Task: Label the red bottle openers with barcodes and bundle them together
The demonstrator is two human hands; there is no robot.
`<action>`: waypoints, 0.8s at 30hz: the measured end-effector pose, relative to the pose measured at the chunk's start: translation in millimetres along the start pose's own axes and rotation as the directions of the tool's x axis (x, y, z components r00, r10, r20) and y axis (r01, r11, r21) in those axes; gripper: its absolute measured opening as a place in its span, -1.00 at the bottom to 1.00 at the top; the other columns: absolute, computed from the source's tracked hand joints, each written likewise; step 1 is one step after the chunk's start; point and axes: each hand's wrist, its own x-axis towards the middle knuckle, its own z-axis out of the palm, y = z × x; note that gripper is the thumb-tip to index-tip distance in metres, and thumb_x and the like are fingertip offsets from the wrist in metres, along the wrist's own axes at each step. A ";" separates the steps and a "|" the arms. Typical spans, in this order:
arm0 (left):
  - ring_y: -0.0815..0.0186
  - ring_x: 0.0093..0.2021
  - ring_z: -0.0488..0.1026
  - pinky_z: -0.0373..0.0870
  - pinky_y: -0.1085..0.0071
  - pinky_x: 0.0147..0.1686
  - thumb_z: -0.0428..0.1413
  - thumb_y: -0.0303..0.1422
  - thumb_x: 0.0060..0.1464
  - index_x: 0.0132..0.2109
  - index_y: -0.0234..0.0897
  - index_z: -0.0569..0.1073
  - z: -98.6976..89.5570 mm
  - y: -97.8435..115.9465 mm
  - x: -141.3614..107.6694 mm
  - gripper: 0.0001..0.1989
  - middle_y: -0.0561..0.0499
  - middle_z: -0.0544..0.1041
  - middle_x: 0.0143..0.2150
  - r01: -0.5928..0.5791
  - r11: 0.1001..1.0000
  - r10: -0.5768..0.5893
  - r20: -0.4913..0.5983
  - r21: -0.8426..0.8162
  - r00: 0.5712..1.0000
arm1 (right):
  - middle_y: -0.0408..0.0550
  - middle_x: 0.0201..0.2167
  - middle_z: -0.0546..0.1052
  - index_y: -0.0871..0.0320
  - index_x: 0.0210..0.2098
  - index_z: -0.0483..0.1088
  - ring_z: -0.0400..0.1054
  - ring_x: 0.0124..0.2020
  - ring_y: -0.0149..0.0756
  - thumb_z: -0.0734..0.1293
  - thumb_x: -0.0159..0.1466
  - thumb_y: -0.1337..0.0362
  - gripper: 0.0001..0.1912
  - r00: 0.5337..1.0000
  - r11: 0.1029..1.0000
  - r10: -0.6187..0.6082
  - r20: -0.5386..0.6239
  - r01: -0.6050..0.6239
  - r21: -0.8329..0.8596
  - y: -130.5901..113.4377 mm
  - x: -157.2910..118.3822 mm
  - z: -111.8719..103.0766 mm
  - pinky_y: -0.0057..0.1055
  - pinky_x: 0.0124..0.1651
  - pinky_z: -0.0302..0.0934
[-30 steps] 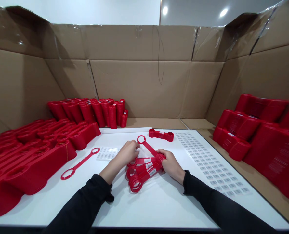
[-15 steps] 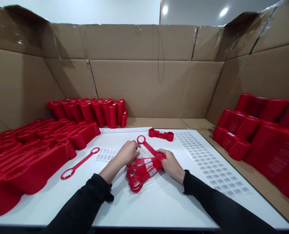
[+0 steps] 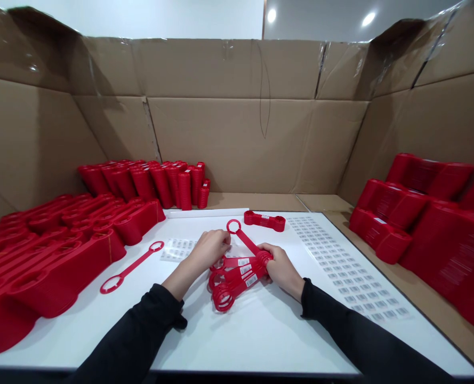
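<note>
My right hand (image 3: pixel 280 268) is closed around one end of a fan of red ring-ended strips (image 3: pixel 237 274), several with white labels. One strip of the fan points up and away, its ring (image 3: pixel 233 226) apart from the others. My left hand (image 3: pixel 211 248) is just left of that strip, thumb and fingers pinched together; whatever is between them is too small to make out. Beneath and left of my left hand lies a small sheet of labels (image 3: pixel 176 249). A single red strip (image 3: pixel 135 266) lies on the white table (image 3: pixel 205 349) to the left.
Red stacks (image 3: pixel 77 261) fill the left side, with upright bundles (image 3: pixel 184 189) behind. A short red stack (image 3: pixel 264 221) lies at the back. A long label sheet (image 3: pixel 340 266) is on the right, beside more red stacks (image 3: pixel 444 250). Cardboard walls (image 3: pixel 237 144) surround the table.
My left hand has moved slightly right, with its fingers now more closed together near the upper strip. My right hand still holds the fan in nearly the same place.
</note>
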 end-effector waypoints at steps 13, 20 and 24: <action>0.22 -0.22 0.37 0.26 0.37 -0.22 0.06 -0.37 0.06 -0.35 -0.24 0.49 -28.5 1.5 -5.1 -0.88 -0.03 0.43 -0.29 -0.183 0.983 0.179 -0.101 -0.032 0.979 | -0.15 -0.61 0.41 0.25 -0.23 0.41 0.22 -0.76 -0.42 0.10 -0.06 0.49 -0.57 0.998 0.999 0.049 -0.031 -0.049 -0.014 -1.2 3.9 -0.2 -0.53 -0.80 0.06; 0.25 -0.31 0.41 0.23 0.36 -0.24 -0.01 -0.36 0.10 -0.32 -0.25 0.43 -32.6 7.0 -8.3 -0.86 0.01 0.52 -0.34 -0.115 0.991 0.109 -0.096 -0.067 0.989 | -0.15 -0.62 0.42 0.26 -0.24 0.41 0.23 -0.75 -0.43 0.11 -0.08 0.48 -0.57 0.999 0.999 0.038 -0.033 -0.039 -0.007 -1.8 3.1 -0.9 -0.57 -0.79 0.05; 0.26 -0.33 0.40 0.22 0.37 -0.27 -0.02 -0.31 0.10 -0.34 -0.27 0.40 -31.3 8.0 -7.3 -0.84 0.01 0.51 -0.36 -0.113 0.978 0.088 -0.147 -0.176 0.985 | -0.14 -0.63 0.43 0.26 -0.21 0.41 0.24 -0.75 -0.40 0.11 -0.08 0.47 -0.55 0.998 0.999 0.053 -0.035 -0.053 -0.004 -2.9 1.9 -0.4 -0.55 -0.79 0.02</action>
